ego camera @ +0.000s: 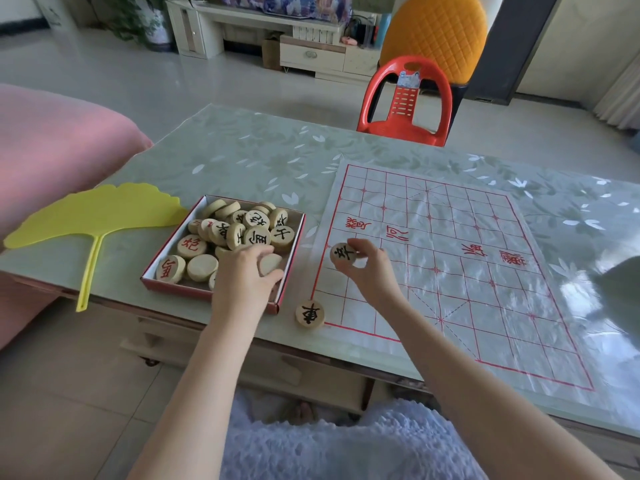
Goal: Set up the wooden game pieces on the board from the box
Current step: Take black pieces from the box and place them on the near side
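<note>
A shallow red-edged box (294, 251) on the table holds several round wooden pieces with black or red characters. My left hand (242, 275) is inside the box at its near right corner, fingers closed around a plain-faced wooden disc (270, 263). My right hand (367, 265) hovers over the left edge of the board (450, 271), a white sheet with a red grid, pinching a black-marked piece (343, 253) between thumb and fingers. Another black-marked piece (310, 314) lies flat at the board's near left corner.
A yellow leaf-shaped fan (93, 220) lies left of the box, its handle over the table's front edge. A red plastic chair (405, 102) stands beyond the table. A pink sofa (52, 150) is at the left. A grey object (620, 289) sits at the right edge.
</note>
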### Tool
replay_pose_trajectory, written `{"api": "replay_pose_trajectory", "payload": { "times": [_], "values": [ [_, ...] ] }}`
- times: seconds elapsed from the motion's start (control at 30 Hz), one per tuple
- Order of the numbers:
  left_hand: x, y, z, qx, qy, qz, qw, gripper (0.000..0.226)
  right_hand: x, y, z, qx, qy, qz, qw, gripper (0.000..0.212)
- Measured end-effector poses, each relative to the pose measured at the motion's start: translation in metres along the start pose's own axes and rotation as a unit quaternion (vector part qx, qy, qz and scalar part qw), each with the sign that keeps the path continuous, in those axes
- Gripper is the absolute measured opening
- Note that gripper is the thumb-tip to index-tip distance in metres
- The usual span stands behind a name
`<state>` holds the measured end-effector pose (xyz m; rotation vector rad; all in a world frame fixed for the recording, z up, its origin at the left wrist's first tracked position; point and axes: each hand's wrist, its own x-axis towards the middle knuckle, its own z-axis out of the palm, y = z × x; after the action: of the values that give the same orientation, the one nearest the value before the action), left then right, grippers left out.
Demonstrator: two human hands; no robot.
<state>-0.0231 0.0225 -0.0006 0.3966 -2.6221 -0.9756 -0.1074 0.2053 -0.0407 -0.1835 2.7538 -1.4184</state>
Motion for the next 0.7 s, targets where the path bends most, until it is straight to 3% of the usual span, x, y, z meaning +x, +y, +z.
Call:
{"api": "replay_pose_trajectory", "payload": {
  "times": [0.3,0.43,0.53,0.7],
  "values": [
    [0.011,-0.041,-0.013,0.038,-0.013,-0.067,0.997,0.045,0.042,-0.013,0.028,-0.165,0.054,-0.002,0.985,0.050],
    [0.013,-0.046,-0.012,0.046,-0.015,-0.074,0.996,0.044,0.036,-0.014,0.029,-0.145,0.038,0.029,0.988,0.058],
    [0.014,-0.049,-0.011,0.056,0.003,-0.091,0.994,0.041,0.026,-0.029,0.032,-0.088,0.042,-0.021,0.995,0.051],
    [0.011,-0.044,-0.011,0.135,-0.002,-0.137,0.981,0.042,0.011,-0.067,0.055,-0.066,-0.036,-0.114,0.991,0.040]
  ]
}}
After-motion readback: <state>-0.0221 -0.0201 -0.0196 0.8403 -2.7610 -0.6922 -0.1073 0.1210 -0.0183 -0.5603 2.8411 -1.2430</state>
